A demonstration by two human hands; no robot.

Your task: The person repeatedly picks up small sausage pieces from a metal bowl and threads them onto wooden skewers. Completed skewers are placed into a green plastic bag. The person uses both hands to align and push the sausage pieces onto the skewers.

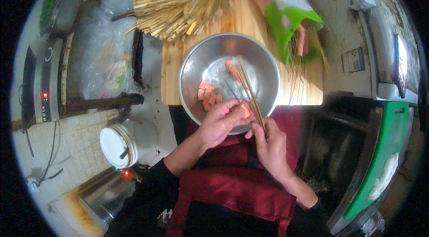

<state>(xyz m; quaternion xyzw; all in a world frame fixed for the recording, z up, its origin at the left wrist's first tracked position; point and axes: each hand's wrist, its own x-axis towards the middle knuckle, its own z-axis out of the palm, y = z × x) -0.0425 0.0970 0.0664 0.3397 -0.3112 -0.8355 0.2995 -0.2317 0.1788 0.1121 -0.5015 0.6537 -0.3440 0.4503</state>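
A steel bowl [229, 41] stands on a wooden board, with several pink-orange food chunks [208, 94] at its left inside. Over its near rim, my left hand [223, 119] grips a pink-orange piece [245, 111] between thumb and fingers. My right hand [269, 139] is closed around a bundle of thin wooden skewers [249, 91] that points up over the bowl. Along the skewers, near their tips, lies a longer pink-orange piece [232, 68]; whether it is threaded on one cannot be told. A thin dark stick [232, 89] reaches into the bowl from my left fingers.
Behind the bowl, a big pile of skewered strips [181, 5] covers the left of the wooden board [303, 86]. A green and white plastic bag [288, 19] with skewers lies at right. A white lidded bucket [114, 146] stands left; a green cutting board [378, 160] leans at right.
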